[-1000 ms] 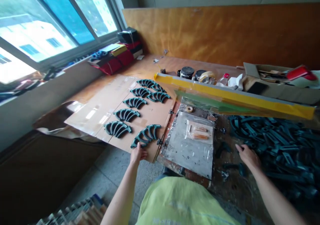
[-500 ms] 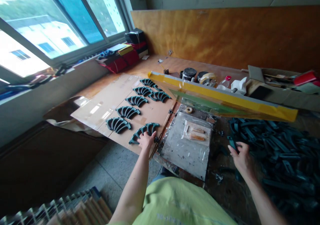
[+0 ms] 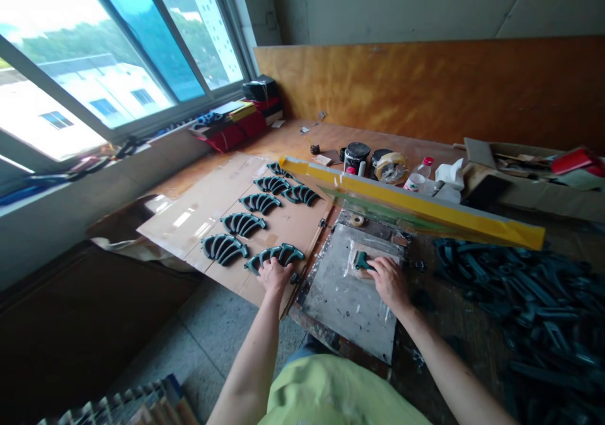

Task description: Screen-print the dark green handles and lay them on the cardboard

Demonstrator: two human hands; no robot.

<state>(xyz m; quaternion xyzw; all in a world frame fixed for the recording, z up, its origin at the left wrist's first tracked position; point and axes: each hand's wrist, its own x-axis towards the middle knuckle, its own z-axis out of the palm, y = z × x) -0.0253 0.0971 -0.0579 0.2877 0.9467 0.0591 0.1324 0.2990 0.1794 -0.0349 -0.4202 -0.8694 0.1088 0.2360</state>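
My left hand [image 3: 275, 275] is at the front row of dark green curved handle-like parts [image 3: 293, 253], its fingers bent onto them at the near side. This row leans in a fan on a flat cardboard sheet [image 3: 288, 223]. Between the thumb and fingers of my right hand [image 3: 391, 282] is a dark green curved part [image 3: 362, 260], its wide end showing. It is over a small plastic-wrapped board [image 3: 352, 266] on a grey plate [image 3: 331, 292]; the fingers hide its rest. More fanned rows of such parts [image 3: 243, 224] stand farther back on the cardboard.
A heap of dark green parts [image 3: 534, 299] lies at the right. A yellow-edged long strip [image 3: 425, 199] crosses behind the plate. Beyond it stand a black-lidded jar [image 3: 357, 155], a tape roll [image 3: 390, 168], a bottle [image 3: 418, 176] and an open carton [image 3: 524, 182].
My right hand has moved left from the edge of the heap to the small wrapped board, carrying the dark green part. My left hand stays at the front row.
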